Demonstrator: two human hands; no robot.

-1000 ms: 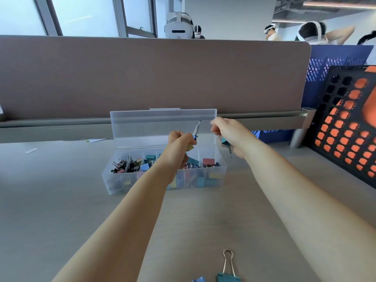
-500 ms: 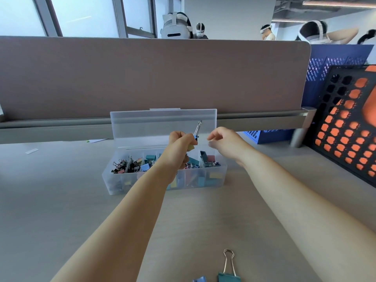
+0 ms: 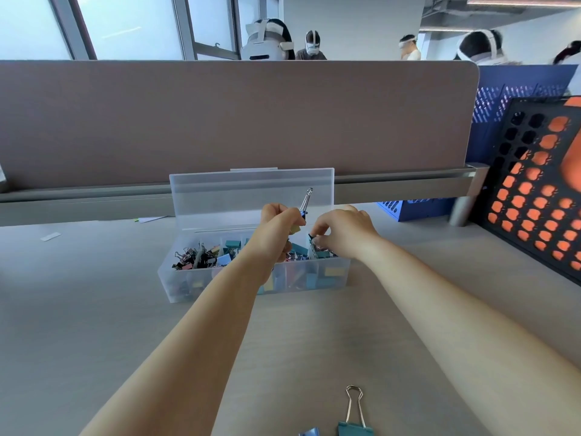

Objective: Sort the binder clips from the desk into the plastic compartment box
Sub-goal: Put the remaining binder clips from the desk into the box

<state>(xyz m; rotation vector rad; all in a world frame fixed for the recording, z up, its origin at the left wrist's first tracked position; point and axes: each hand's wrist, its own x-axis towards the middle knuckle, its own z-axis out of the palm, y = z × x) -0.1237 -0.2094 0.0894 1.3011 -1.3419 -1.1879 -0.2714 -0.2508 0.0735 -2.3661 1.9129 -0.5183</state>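
Moved: our right hand (image 3: 342, 231) has dropped from beside the left one down into the right end of the box since half a second back. The left hand (image 3: 278, 228) hasn't budged.
Left hand: curled tight round a blue clip (image 3: 303, 212) with its wire loops poking up. There's a yellowish clip (image 3: 295, 229) tucked underneath too.
Right hand: fingertips curled down, pinching a teal-bodied clip (image 3: 321, 253) that's sitting in the right-end compartment.
Box: the compartment box (image 3: 251, 287) sits mid-desk with its lid (image 3: 251, 190) standing open at the back. Small dark clips are on the left, bigger coloured ones toward the right.
Still out: a loose teal clip (image 3: 355, 427) on the desk (image 3: 94, 309) right by us, plus a blue bit (image 3: 309, 432) that's cut off by the frame edge.
Step in hand: looks like we're settling that teal one among its same-size mates.
Doing it well: we'd lay it flat so the pile stays below the rim, let go cleanly, then feed the left hand's clips in one at a time.
Watch for: wire loops snagging on neighbours when we lift out.
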